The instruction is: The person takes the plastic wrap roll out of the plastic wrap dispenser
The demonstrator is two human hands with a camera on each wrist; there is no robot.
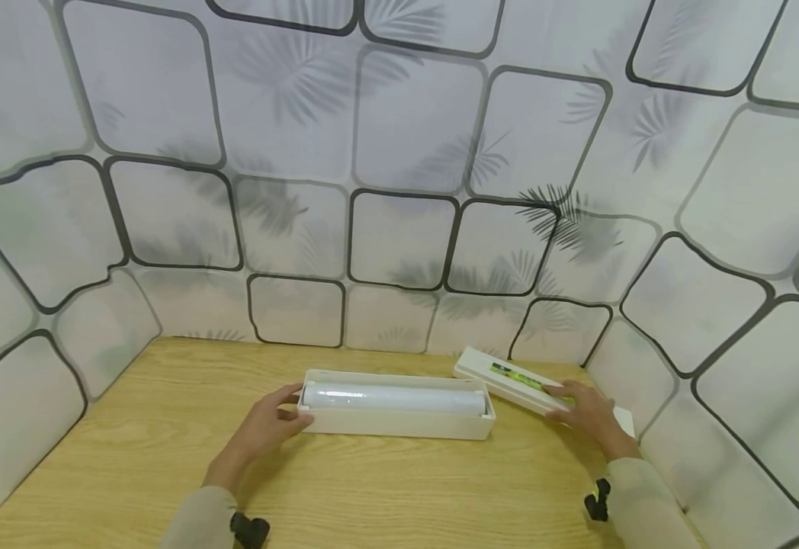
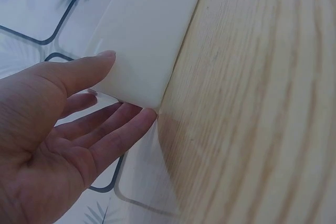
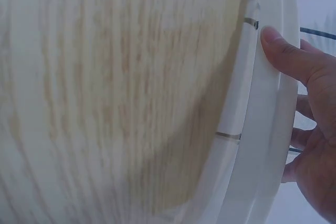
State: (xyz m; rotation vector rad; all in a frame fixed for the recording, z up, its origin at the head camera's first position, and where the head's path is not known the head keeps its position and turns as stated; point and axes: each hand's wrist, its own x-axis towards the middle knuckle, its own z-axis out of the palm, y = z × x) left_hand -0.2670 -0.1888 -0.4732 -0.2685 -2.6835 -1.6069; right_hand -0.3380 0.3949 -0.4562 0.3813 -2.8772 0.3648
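A long white plastic-wrap dispenser box (image 1: 399,425) stands uncovered on the wooden table, a shiny roll of plastic wrap (image 1: 393,398) lying inside. My left hand (image 1: 271,421) holds its left end. Seen from the left wrist, the thumb lies on the front wall of the box (image 2: 152,30) and the fingers touch the end. To the right, my right hand (image 1: 586,412) grips the long white lid (image 1: 485,367), which has a green and yellow label (image 1: 516,374) and slants behind the box's right end. In the right wrist view, the thumb presses one long side of the lid (image 3: 268,114).
The wood-grain table (image 1: 399,488) extends in front of the box and to its left. A wall covering (image 1: 399,236) with dark rounded outlines and leaf prints rises behind the table and along both sides. Dark wrist devices (image 1: 251,529) sit at the sleeves.
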